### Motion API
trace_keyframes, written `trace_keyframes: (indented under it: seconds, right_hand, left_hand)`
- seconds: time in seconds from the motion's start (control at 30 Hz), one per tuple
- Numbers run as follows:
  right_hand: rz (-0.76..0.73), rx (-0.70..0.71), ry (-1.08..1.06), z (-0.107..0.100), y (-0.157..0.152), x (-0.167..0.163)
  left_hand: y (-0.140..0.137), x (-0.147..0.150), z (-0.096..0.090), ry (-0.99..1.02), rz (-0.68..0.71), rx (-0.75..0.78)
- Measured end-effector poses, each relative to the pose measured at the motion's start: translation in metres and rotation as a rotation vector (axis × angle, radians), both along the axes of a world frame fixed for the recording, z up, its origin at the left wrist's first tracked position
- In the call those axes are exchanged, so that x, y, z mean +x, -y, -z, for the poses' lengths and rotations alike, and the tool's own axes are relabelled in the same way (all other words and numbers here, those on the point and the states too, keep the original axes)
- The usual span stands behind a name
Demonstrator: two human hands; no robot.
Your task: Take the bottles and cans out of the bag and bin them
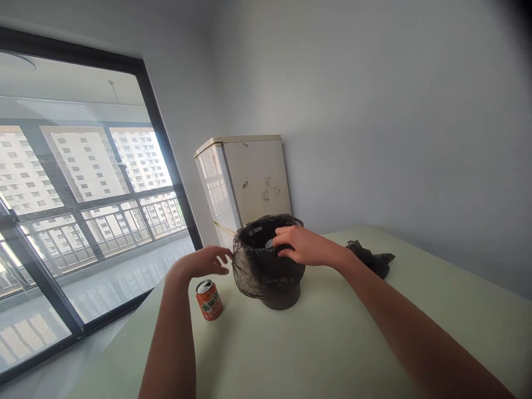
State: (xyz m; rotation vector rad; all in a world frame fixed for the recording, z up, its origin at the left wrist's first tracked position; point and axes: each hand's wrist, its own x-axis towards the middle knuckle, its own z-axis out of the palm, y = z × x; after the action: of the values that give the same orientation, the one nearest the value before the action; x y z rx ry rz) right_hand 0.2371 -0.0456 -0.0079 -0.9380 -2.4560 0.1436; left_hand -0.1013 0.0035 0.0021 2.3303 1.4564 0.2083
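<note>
A trash bin (282,299) lined with a black plastic bag (266,274) stands on the table, the bag folded over its rim. At the mouth of the bin, my right hand (301,245) is closed on a can (269,244); only a bit of its silvery end shows, and the rest is hidden by the bag and fingers. My left hand (208,261) is open, fingers apart, at the left side of the bag. Just below it stands an upright orange drink can (210,302) with its top opened.
A crumpled black plastic bag (372,259) lies on the pale green table (332,343), behind my right forearm. Beyond the table stands a white refrigerator (260,177) against the grey wall. A dark-framed sliding glass door (83,183) is on the left.
</note>
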Motion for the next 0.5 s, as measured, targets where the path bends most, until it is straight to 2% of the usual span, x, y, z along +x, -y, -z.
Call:
trace_keyframes:
  seconds: [0.07, 0.3, 0.5]
  right_hand:
    - [0.003, 0.0, 0.001, 0.0, 0.001, 0.0]
    - [-0.002, 0.009, 0.001, 0.0, 0.0, 0.0]
    - [0.004, 0.001, 0.005, 0.0, 0.0, 0.001]
  left_hand:
    - [-0.012, -0.004, 0.01, -0.099, 0.028, -0.157]
    - [-0.052, 0.012, 0.049, -0.275, 0.0, -0.342]
    - [-0.076, 0.02, 0.08, -0.339, 0.015, -0.375]
